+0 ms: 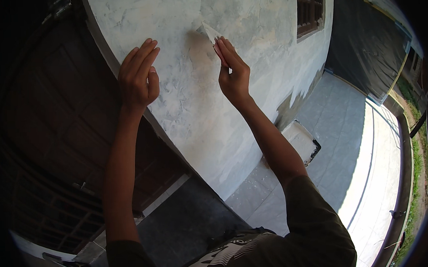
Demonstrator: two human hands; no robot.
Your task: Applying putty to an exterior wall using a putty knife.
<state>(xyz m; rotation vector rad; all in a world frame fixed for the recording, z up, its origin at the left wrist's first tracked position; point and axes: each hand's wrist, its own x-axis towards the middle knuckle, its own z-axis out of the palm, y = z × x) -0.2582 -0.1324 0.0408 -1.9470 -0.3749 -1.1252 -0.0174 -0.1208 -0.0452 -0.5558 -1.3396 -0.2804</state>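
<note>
My right hand (235, 76) grips a putty knife (211, 33) by its reddish handle. The blade's edge meets the whitish, patchily skim-coated wall (179, 111), and a soft shadow falls beneath it. Farther left, my left hand (139, 79) is raised with its fingers stretched out and holds nothing. It is at the wall's left edge, beside the dark doorway; whether it touches the wall I cannot tell.
A white, paint-smeared tray (301, 140) with a black rim sits on the grey tiled floor (325, 114) below my right forearm. On the left is a dark wooden door (55, 97). A barred window (310, 9) and a dark hanging sheet (365, 38) are at upper right.
</note>
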